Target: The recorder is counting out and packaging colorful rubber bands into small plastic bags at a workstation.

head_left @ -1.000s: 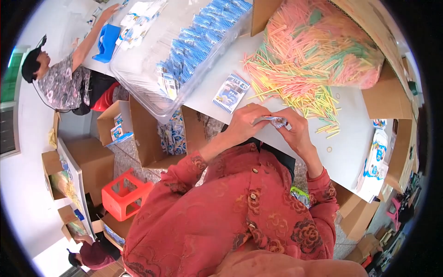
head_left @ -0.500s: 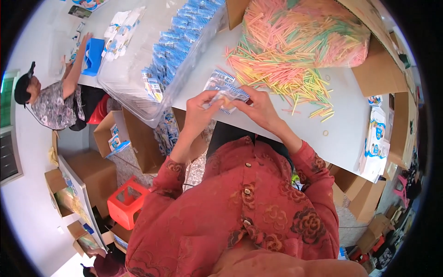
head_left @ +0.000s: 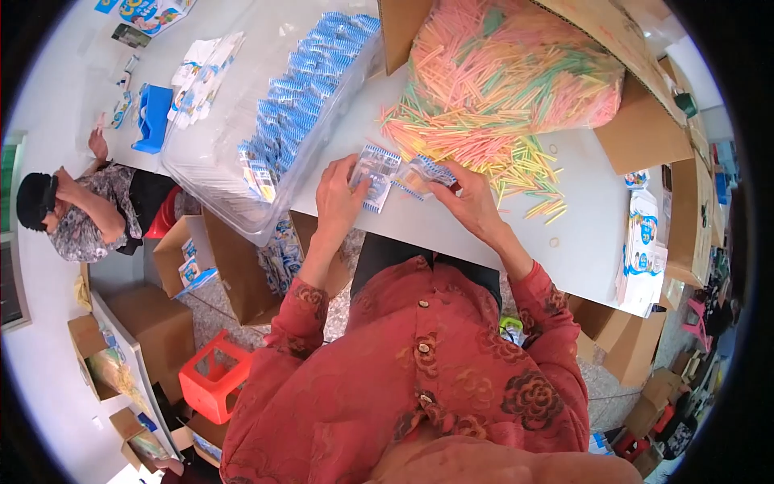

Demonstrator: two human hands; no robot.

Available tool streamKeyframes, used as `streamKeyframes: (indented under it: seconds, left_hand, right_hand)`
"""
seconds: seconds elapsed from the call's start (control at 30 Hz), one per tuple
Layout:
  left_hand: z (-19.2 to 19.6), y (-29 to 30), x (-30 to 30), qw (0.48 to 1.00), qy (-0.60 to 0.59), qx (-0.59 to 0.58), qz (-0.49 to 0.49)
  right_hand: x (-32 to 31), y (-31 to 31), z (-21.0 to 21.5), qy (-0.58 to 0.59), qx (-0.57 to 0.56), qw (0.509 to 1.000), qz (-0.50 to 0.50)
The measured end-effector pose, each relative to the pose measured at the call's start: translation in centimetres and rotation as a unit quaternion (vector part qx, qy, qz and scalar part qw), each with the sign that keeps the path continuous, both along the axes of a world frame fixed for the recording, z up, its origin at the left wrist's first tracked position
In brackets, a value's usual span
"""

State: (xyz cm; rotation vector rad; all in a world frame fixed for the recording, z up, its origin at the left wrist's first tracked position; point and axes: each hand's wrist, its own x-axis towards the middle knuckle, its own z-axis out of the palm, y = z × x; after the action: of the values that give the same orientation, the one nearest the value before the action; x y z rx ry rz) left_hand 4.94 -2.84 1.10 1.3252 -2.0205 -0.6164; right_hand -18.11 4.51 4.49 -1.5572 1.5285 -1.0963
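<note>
The sleeves (head_left: 516,339) are red with a darker floral pattern, and the packets (head_left: 377,173) at the hands are white with blue striped edges, like the blue-and-white packets filling the clear bin (head_left: 242,206). The straws (head_left: 492,89) are pink, yellow, green and orange on a white table (head_left: 580,242). The boxes (head_left: 637,129) are brown cardboard, the stool (head_left: 214,379) is bright red, and the tray (head_left: 153,117) is blue.
</note>
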Motion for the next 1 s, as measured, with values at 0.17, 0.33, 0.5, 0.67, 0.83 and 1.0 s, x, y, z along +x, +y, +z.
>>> streamKeyframes:
  seconds: [0.17,0.33,0.5,0.67,0.83,1.0]
  left_hand:
    - [1.3,0.5,-0.8,0.999,-0.035,-0.034,0.002]
    - [9.3,2.6,-1.0,0.994,0.074,-0.074,-0.043]
    - [11.1,2.3,0.0,0.983,0.062,-0.01,-0.175]
    - [14.3,0.2,3.3,0.988,0.012,-0.024,-0.153]
    - [18.3,-7.2,12.2,0.99,-0.134,0.037,-0.005]
    - [12.6,-14.8,20.5,0.972,-0.177,0.12,-0.103]
  right_hand:
    - [-0.9,0.0,0.5,0.019,0.008,1.0,-0.018]
    - [-0.3,-0.1,3.7,0.022,-0.008,0.999,0.027]
    - [2.6,-0.7,6.6,0.009,-0.14,0.984,0.113]
    - [3.8,-0.9,7.7,-0.036,-0.114,0.989,0.089]
    - [2.1,-0.6,6.0,-0.026,-0.107,0.992,0.058]
    - [0.4,1.0,3.3,0.003,-0.054,0.996,0.067]
